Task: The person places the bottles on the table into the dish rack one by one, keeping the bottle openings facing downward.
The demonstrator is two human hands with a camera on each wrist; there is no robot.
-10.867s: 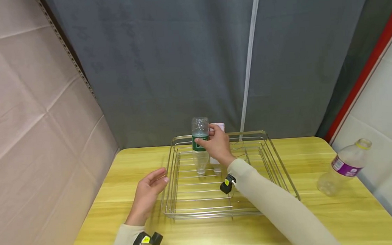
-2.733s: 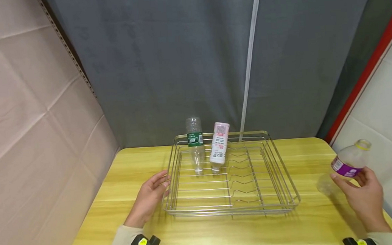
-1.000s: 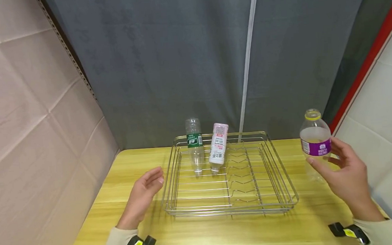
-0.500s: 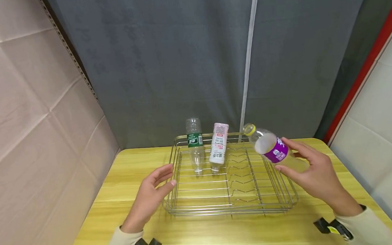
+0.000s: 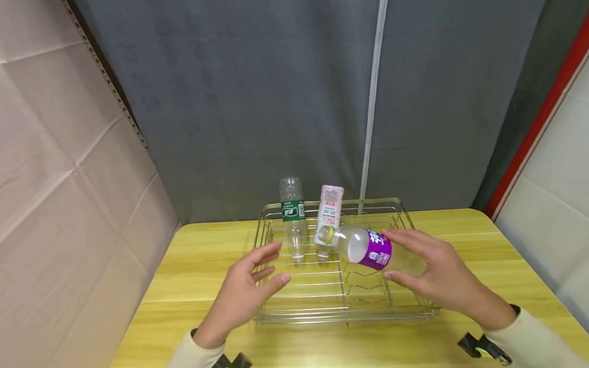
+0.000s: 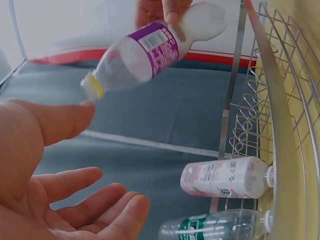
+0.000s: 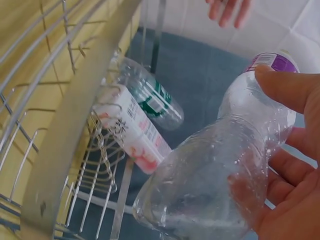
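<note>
My right hand (image 5: 441,270) grips a clear plastic bottle (image 5: 352,242) with a purple label and a yellow ring at its open neck. The bottle lies tilted above the wire rack (image 5: 304,321), its neck toward my left hand (image 5: 243,293). That hand hovers over the rack's left side with fingers spread, apart from the bottle in the left wrist view. Two bottles stand neck down at the back of the rack: a clear one with a green label (image 5: 293,209) and a white and pink one (image 5: 330,204), partly hidden by the held bottle's neck.
The rack sits on a wooden table (image 5: 197,253). A grey curtain (image 5: 247,96) hangs behind it. A pale cloth wall (image 5: 42,167) is at the left, and a white panel (image 5: 572,187) with a red strip at the right.
My right hand picked up the purple-labelled bottle from the table's right, tilted it and brought it left over the rack. My left hand moved right. Earlier, my right hand let go of the green-labelled bottle.
</note>
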